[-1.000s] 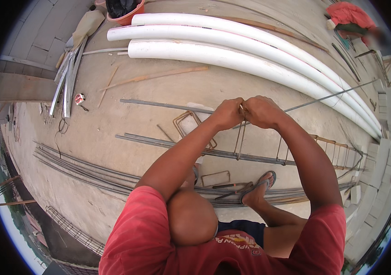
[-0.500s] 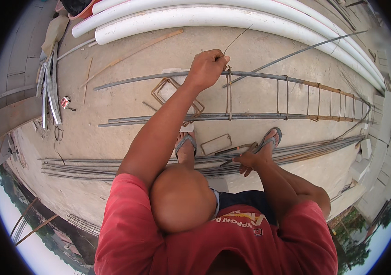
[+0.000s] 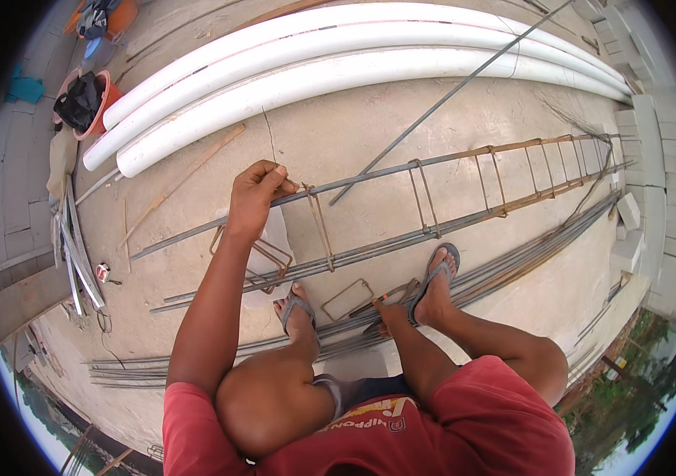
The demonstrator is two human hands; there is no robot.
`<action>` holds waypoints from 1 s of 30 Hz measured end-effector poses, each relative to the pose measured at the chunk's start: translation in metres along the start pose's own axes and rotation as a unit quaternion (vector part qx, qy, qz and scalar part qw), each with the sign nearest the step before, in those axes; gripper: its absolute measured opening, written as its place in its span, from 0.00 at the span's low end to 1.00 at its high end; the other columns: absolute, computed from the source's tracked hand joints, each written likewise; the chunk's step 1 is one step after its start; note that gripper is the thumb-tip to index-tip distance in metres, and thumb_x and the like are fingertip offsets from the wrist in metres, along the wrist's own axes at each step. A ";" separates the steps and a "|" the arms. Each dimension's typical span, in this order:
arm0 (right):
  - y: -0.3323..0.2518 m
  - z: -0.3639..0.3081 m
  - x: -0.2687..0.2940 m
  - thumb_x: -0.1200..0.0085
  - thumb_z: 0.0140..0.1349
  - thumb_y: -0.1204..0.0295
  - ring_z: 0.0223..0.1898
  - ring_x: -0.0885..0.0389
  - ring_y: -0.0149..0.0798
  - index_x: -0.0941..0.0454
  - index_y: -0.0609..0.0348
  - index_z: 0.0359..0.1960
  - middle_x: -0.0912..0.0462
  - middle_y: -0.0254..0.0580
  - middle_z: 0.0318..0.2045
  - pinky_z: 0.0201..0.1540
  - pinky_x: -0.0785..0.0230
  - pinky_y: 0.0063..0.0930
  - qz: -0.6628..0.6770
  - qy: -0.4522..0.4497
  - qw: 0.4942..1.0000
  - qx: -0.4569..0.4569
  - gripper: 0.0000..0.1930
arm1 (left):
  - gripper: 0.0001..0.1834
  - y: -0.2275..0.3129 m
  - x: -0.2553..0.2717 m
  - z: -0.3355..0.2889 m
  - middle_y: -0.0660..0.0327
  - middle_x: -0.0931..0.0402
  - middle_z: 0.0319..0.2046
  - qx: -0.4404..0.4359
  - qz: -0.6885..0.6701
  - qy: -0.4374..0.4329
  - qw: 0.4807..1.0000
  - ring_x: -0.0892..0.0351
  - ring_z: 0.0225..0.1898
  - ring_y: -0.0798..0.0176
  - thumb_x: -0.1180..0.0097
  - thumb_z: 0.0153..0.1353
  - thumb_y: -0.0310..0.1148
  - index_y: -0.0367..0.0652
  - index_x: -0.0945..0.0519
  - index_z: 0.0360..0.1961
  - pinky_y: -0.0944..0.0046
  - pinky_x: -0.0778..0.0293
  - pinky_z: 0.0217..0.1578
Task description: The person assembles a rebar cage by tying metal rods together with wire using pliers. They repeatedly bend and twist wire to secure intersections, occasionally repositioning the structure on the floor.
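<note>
My left hand (image 3: 257, 194) is closed in a pinch on a thin tie wire (image 3: 270, 135), whose free end sticks up past the fingers. It sits over the upper steel bar, just left of where a rusty rectangular stirrup (image 3: 320, 226) meets that bar. The bars and spaced stirrups form a long ladder-like rebar cage (image 3: 457, 170). Between my sandalled feet, my right hand (image 3: 392, 319) is low, with its fingers closed around a handle of dark pincers (image 3: 411, 290); part of the tool is hidden. A loose stirrup (image 3: 346, 300) lies beside it.
Long white pipes (image 3: 290, 95) lie beyond the cage, and one loose bar (image 3: 441, 111) slants across them. A bundle of bars (image 3: 504, 270) runs under my feet. More stirrups (image 3: 270, 258), a tape measure (image 3: 103, 272) and metal strips (image 3: 80, 262) lie left; pale blocks (image 3: 651, 143) stand right.
The view has shifted and tilted. My left hand has dropped from above the bar onto it, beside the stirrup joint. My right hand has moved left, away from the right sandal, with the pincers.
</note>
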State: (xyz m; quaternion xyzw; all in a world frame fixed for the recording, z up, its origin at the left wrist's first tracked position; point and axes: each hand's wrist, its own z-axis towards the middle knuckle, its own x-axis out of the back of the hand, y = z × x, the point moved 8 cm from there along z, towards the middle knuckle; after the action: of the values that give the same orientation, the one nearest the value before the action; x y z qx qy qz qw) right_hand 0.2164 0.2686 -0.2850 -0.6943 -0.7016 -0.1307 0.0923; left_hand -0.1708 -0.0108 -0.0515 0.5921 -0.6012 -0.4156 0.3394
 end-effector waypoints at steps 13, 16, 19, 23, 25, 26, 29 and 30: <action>-0.020 0.005 -0.006 0.40 0.53 0.56 0.42 0.16 0.53 0.21 0.72 0.40 0.17 0.62 0.38 0.43 0.22 0.42 0.156 0.080 0.978 0.117 0.26 | 0.10 -0.006 0.004 -0.002 0.58 0.22 0.30 -0.043 0.020 -0.010 0.999 0.20 0.36 0.63 0.45 0.67 0.35 0.38 0.25 0.38 0.59 0.23 0.47; -0.030 0.008 -0.002 0.43 0.56 0.63 0.33 0.15 0.53 0.25 0.74 0.42 0.17 0.61 0.32 0.33 0.19 0.40 0.255 0.084 0.959 0.088 0.22 | 0.10 -0.003 0.001 -0.001 0.59 0.21 0.30 -0.049 0.023 -0.010 0.999 0.20 0.35 0.64 0.44 0.67 0.34 0.37 0.24 0.38 0.61 0.23 0.46; -0.033 0.031 0.007 0.47 0.59 0.68 0.24 0.18 0.55 0.27 0.73 0.44 0.21 0.58 0.32 0.19 0.23 0.42 0.234 0.025 0.972 0.019 0.18 | 0.10 -0.003 0.007 -0.008 0.58 0.21 0.32 -0.058 0.023 -0.005 0.998 0.20 0.37 0.64 0.45 0.67 0.34 0.37 0.25 0.39 0.62 0.24 0.48; -0.029 0.035 0.037 0.48 0.60 0.70 0.20 0.19 0.54 0.27 0.72 0.44 0.22 0.57 0.33 0.14 0.26 0.44 0.162 -0.068 0.983 -0.051 0.16 | 0.10 -0.003 0.029 -0.027 0.58 0.22 0.35 -0.066 -0.009 0.015 0.998 0.20 0.39 0.63 0.47 0.68 0.34 0.37 0.25 0.41 0.61 0.25 0.50; -0.030 0.024 0.044 0.48 0.59 0.70 0.19 0.20 0.54 0.27 0.72 0.44 0.22 0.56 0.32 0.14 0.25 0.43 0.176 -0.025 0.983 -0.032 0.16 | 0.10 0.006 0.051 -0.045 0.58 0.22 0.34 -0.077 0.003 0.035 0.996 0.20 0.39 0.64 0.47 0.68 0.34 0.37 0.25 0.41 0.61 0.25 0.50; -0.029 0.016 0.048 0.48 0.59 0.70 0.19 0.20 0.53 0.27 0.72 0.44 0.22 0.56 0.32 0.14 0.25 0.43 0.190 0.011 0.982 -0.015 0.16 | 0.10 0.008 0.059 -0.050 0.59 0.21 0.32 -0.073 0.014 0.048 0.996 0.20 0.38 0.64 0.46 0.68 0.35 0.37 0.25 0.41 0.62 0.24 0.48; -0.040 -0.009 0.030 0.48 0.59 0.70 0.18 0.20 0.52 0.27 0.72 0.44 0.22 0.55 0.31 0.15 0.25 0.43 0.164 0.035 0.983 0.075 0.17 | 0.11 0.029 0.085 -0.071 0.60 0.22 0.30 -0.079 0.019 0.074 0.994 0.21 0.36 0.66 0.46 0.67 0.36 0.38 0.25 0.40 0.64 0.24 0.44; -0.043 -0.020 0.029 0.48 0.58 0.69 0.19 0.20 0.50 0.27 0.72 0.44 0.21 0.54 0.31 0.16 0.24 0.41 0.127 -0.001 0.986 0.109 0.17 | 0.11 0.030 0.083 -0.071 0.61 0.22 0.29 -0.076 0.044 0.063 0.994 0.23 0.33 0.67 0.45 0.67 0.37 0.38 0.24 0.39 0.65 0.25 0.41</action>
State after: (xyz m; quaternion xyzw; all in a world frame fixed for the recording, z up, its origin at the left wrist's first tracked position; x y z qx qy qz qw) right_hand 0.1714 0.2902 -0.2592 -0.7641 -0.6175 -0.0400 0.1821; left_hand -0.1261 -0.1017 -0.0011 0.5622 -0.5709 -0.4066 0.4390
